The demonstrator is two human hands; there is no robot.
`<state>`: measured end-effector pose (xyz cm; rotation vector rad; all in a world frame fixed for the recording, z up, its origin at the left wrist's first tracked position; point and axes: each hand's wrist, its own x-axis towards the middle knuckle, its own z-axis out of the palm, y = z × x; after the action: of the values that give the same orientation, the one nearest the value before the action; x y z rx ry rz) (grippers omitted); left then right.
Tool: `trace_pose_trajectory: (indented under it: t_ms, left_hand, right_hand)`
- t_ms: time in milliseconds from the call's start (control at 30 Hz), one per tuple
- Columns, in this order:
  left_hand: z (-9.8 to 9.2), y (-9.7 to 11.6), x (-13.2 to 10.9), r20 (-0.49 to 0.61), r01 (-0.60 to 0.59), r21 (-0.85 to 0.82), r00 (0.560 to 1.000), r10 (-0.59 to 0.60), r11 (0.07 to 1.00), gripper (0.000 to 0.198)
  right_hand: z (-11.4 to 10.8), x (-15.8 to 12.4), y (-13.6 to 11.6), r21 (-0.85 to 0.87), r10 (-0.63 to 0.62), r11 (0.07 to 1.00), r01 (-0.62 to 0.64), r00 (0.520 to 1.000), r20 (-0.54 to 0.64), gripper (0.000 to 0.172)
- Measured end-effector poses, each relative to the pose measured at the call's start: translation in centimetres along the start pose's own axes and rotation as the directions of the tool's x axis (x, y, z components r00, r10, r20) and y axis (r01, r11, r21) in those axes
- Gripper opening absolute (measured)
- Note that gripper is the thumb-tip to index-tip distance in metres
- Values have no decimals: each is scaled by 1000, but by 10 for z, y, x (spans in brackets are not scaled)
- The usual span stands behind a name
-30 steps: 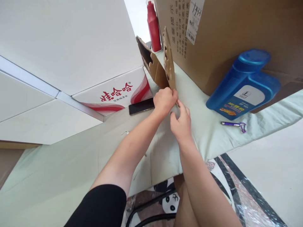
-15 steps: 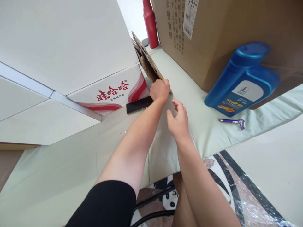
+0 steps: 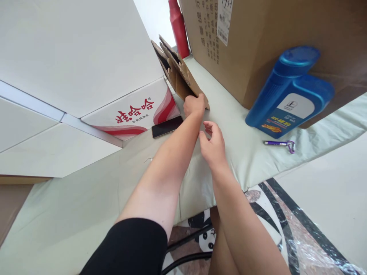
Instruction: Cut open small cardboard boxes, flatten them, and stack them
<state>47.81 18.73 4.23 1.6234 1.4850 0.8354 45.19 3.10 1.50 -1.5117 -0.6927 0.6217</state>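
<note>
My left hand is closed on the near end of a folded brown cardboard piece, which stands tilted on the pale cloth with its torn-looking edges facing up. Its layers are spread apart at the far end. My fingertips are partly hidden behind the hand. Just nearer to me, my right hand hovers with fingers curved and apart, holding nothing. A dark-screened phone lies on the cloth to the left of my left wrist.
A white box with red lettering stands at left. On the right are a blue bottle, a purple pen-like item with a loop and a large brown carton. A red bottle stands behind the cardboard. Pale cloth covers the surface.
The cardboard layers have opened wider and their far end has shifted left. My left hand keeps its grip; my right hand has barely moved. The view has shifted slightly.
</note>
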Motion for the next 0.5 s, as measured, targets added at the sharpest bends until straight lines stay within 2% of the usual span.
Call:
trace_pose_trajectory:
  t_ms: [100, 200, 300, 367, 400, 500]
  left_hand:
    - [-1, 0, -14, 25, 60, -80, 998, -58, 995, 29]
    - [-23, -22, -49, 108, 29, -239, 994, -3, 970, 40]
    - [-72, -71, -91, 178, 39, -341, 984, 24, 939, 51]
    - [-112, -107, -116, 311, 171, -358, 949, -55, 918, 53]
    - [-133, -121, -127, 343, 223, -350, 934, -97, 910, 52]
    - [-183, -147, -153, 361, 292, -359, 919, -157, 887, 56]
  right_hand:
    - [-3, 2, 0, 13, 12, 1000, -12, 1000, -8, 31]
    - [-7, 4, 0, 46, 30, 999, -29, 999, -21, 31]
    - [-10, 7, 0, 99, 60, 993, -58, 998, -22, 30]
    - [-9, 7, 0, 127, 70, 990, -67, 997, -21, 27]
    - [-8, 7, -1, 136, 73, 988, -70, 997, -17, 25]
    - [-2, 3, -3, 128, 80, 989, -81, 997, 11, 21]
